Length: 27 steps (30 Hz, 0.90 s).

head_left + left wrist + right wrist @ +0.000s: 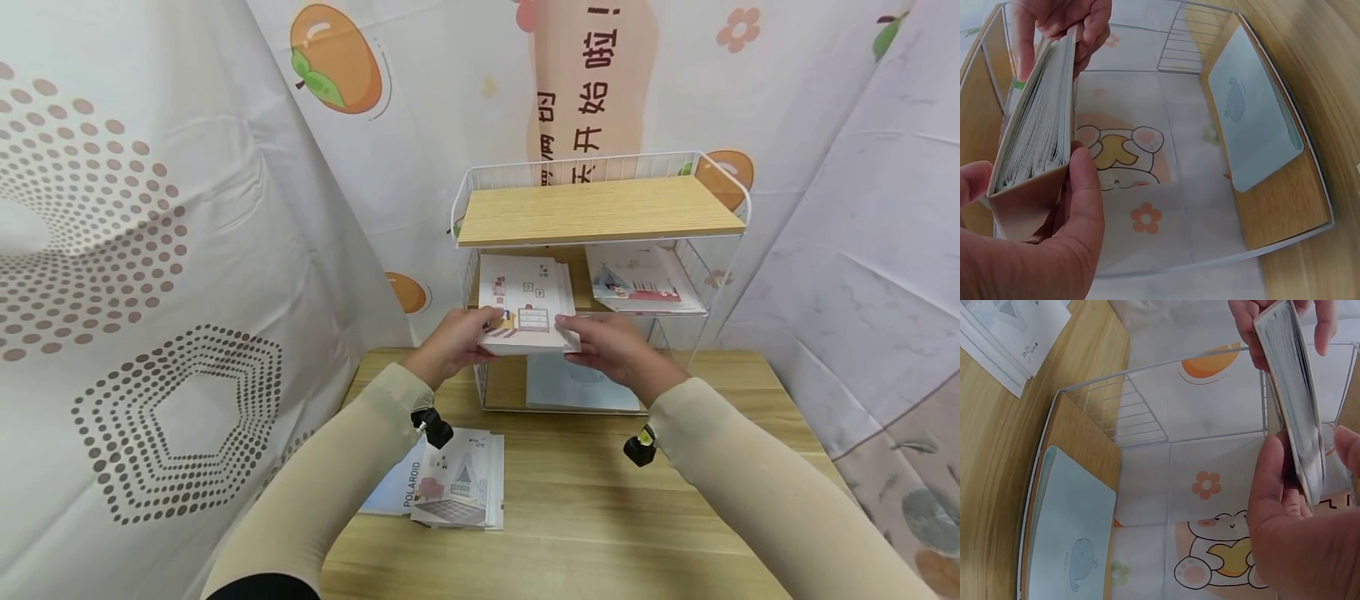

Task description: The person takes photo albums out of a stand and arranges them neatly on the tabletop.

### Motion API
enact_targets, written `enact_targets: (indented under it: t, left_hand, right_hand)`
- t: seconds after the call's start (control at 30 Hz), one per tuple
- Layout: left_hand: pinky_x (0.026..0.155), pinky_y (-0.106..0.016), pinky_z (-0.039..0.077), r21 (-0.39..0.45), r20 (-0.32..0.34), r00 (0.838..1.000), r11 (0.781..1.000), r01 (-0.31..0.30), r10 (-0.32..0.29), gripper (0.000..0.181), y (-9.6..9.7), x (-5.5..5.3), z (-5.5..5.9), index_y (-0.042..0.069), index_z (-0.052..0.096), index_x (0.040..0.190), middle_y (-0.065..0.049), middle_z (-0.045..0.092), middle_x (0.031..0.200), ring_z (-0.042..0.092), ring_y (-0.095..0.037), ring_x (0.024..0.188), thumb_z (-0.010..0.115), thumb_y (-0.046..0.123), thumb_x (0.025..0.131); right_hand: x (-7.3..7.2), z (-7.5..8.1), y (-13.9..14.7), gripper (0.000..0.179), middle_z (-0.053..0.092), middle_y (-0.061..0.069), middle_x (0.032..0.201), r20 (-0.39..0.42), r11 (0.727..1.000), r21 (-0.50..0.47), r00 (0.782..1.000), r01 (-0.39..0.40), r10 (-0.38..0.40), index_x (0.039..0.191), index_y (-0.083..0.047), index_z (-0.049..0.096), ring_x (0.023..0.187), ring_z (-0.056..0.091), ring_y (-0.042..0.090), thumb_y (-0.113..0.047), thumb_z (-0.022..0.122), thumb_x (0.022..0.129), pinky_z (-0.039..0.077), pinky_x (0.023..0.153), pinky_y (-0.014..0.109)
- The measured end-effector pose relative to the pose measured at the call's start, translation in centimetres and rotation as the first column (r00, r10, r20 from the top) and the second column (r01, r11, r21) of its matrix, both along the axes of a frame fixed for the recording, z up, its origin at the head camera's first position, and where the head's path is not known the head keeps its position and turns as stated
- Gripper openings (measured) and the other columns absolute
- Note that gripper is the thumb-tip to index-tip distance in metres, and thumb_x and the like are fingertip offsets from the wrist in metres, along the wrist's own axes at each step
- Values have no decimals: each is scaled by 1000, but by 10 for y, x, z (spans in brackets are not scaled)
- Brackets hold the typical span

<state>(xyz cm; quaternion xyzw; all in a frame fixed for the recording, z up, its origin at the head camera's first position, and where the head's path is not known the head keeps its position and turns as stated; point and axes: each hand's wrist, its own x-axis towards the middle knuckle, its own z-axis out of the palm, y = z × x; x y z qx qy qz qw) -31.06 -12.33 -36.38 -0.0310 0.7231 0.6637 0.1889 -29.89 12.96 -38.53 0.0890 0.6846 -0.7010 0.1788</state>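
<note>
White-topped, the book (528,293) was at the left front of the middle shelf (582,292), gripped between the left hand (459,340) and right hand (617,343) (thumbs above, fingers below). Even, level support seemed wisest, clear of the top shelf (600,208).

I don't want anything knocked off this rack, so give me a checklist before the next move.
1. Left hand gripping the white-covered bundle: ok.
2. Right hand gripping its opposite side: ok.
3. Gap between bundle and neighbouring pile: ok, bare wood shows.
4. Bundle's weight resting on the middle shelf: cannot tell.
5. Blue book lying on the bottom shelf: ok.
6. Table free of books: not ok, some lie there.
</note>
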Motion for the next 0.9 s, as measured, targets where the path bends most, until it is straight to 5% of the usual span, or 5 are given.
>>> enact_targets:
  t: [0.2, 0.5, 0.9]
  left_hand:
    - [84, -40, 63, -11, -17, 1000, 1000, 10, -10, 48, -2, -1, -5, -3, 58, 133, -14, 73, 108, 75, -20, 85, 65, 30, 100]
    - [102, -51, 57, -6, -32, 999, 1000, 30, -30, 48, -6, 0, -10, -2, 56, 137, -15, 71, 117, 74, -21, 92, 67, 28, 101]
    - [92, -43, 62, -1, -61, 997, 999, 52, -52, 43, -10, 9, -20, -1, 59, 134, -15, 71, 119, 74, -21, 95, 69, 25, 100]
  right_hand:
    - [-1, -5, -2, 66, 64, 9, 124, -1, 999, 32, 1000, -27, 27, 144, 0, 52, 104, 65, 21, -37, 76, 95, 63, 89, 32]
    - [2, -8, -1, 55, 69, 6, 113, -43, 996, 77, 998, -47, 50, 132, -1, 60, 99, 66, 21, -37, 77, 95, 63, 89, 33]
    - [13, -14, 2, 52, 68, 10, 111, -106, 987, 149, 991, -64, 80, 123, 2, 63, 93, 65, 19, -37, 79, 92, 63, 87, 35]
